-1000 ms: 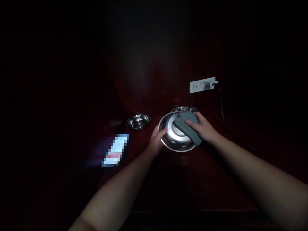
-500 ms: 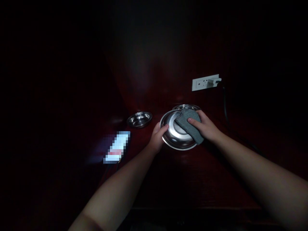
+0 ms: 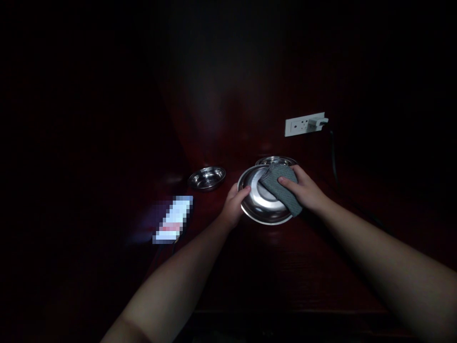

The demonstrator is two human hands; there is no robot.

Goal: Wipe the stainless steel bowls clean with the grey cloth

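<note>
A shiny metal bowl is held up in front of me, tilted so that a round face of it shows. My left hand grips its left rim, thumb lying on the near face and the other fingers hidden behind. On the right side, my right hand is closed on a grey-green cloth, thumb on top, with the cloth pressed over the bowl's right part. Behind this bowl shows the rim of another metal bowl. A further metal bowl stands upright on the dark red table, left of my hands.
A lit phone, its screen pixelated, lies to the left near my left forearm. On the back wall is a white power socket with a plug in it, and a dark cable hangs down. The surroundings are very dark.
Almost nothing differs. The whole view has shifted very slightly, with things a little lower; both hands keep their hold on the bowl and the cloth.
</note>
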